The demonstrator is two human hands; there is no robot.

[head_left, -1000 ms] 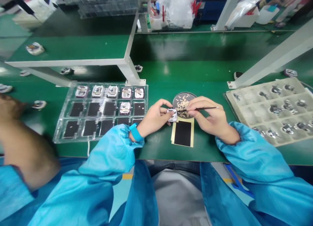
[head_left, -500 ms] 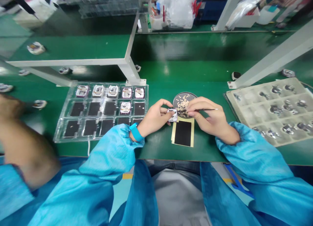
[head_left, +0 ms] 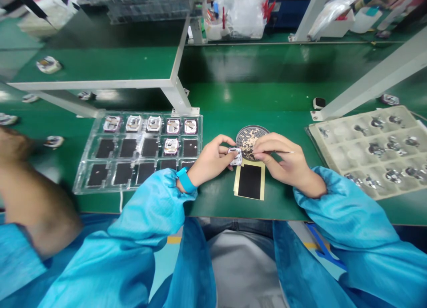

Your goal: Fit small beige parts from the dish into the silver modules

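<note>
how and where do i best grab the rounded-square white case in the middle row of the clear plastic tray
Pinching the rounded-square white case by two opposite outer edges, from straight above, looks best. It lies flat in a pocket of the clear plastic tray, whose raised walls would likely hinder a low side approach, and its face shows inner parts that fingertips should avoid.
</note>
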